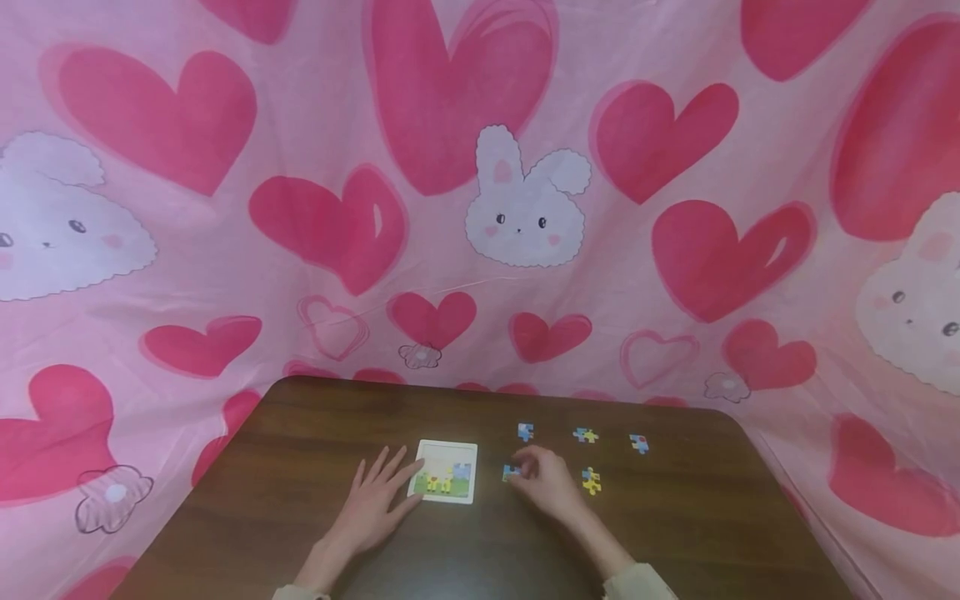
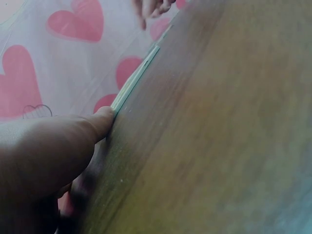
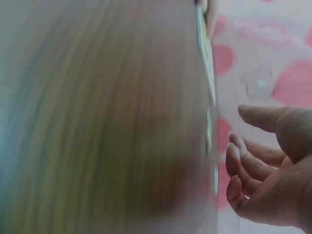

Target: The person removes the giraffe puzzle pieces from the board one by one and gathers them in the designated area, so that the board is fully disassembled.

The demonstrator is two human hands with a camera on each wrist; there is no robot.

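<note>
A small white-framed jigsaw board (image 1: 444,498) lies on the brown table, its picture partly filled with yellow figures on green. My left hand (image 1: 372,497) rests at the board's left side with fingers spread, thumb and index touching its edge. The left wrist view has that thumb (image 2: 103,122) against the board's rim (image 2: 134,80). To the right, my right hand (image 1: 545,483) hovers by a blue puzzle piece (image 1: 511,472), which its fingers partly cover. Thumb and loosely bent fingers stand apart in the right wrist view, with nothing between them (image 3: 273,168).
Several loose puzzle pieces lie right of the board: a blue one (image 1: 526,432) and a yellow-blue one (image 1: 586,435) farther back, a red-blue one (image 1: 639,443) at far right, and a yellow one (image 1: 591,481) beyond the right hand. A pink heart-patterned cloth (image 1: 345,325) hangs behind the table (image 1: 315,417).
</note>
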